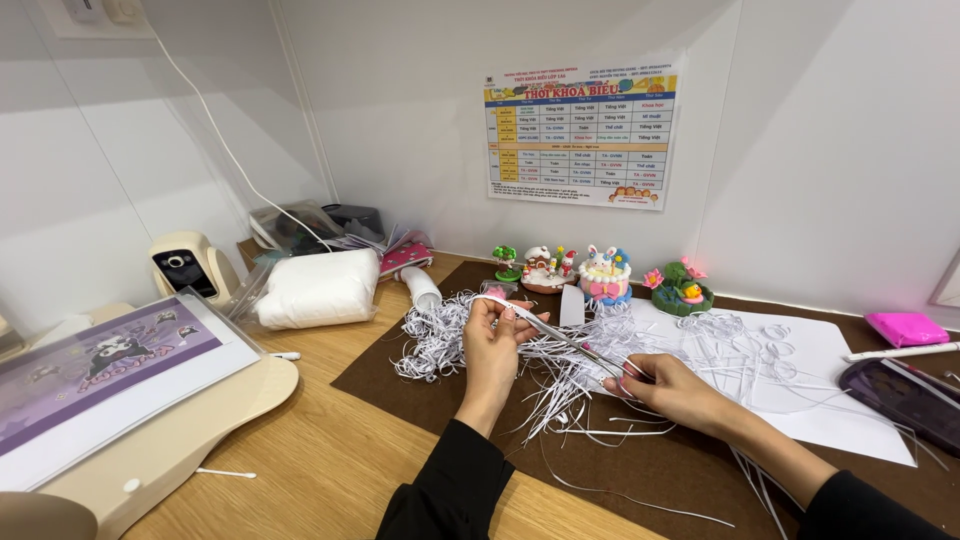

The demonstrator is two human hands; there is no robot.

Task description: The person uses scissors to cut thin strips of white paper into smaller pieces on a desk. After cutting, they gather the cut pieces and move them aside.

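- Black sleeves at six o'clock lead up to both hands over the wooden counter (pixel 300 470), the largest thing in view.
- Brown mat (pixel 400 375) covers the counter's middle, with a white paper sheet (pixel 830 385) on it at three o'clock.
- Cream lap desk (pixel 150 430) sits at eight o'clock; a white padded bag (pixel 318 287) lies at ten o'clock.
- Heap of thin white paper strips (pixel 440 335) spreads across the mat centre; many are already cut and a few coiled rings lie at two o'clock, while most strips remain loose.
- Left hand (pixel 492 350) has its fingers pinched shut on one end of a paper strip (pixel 500 303).
- Right hand (pixel 665 390) has its fingers closed around a slim metal tool (pixel 580 350), whose tip meets that strip.
- Small clay figurines (pixel 600 275) line the wall at twelve o'clock.
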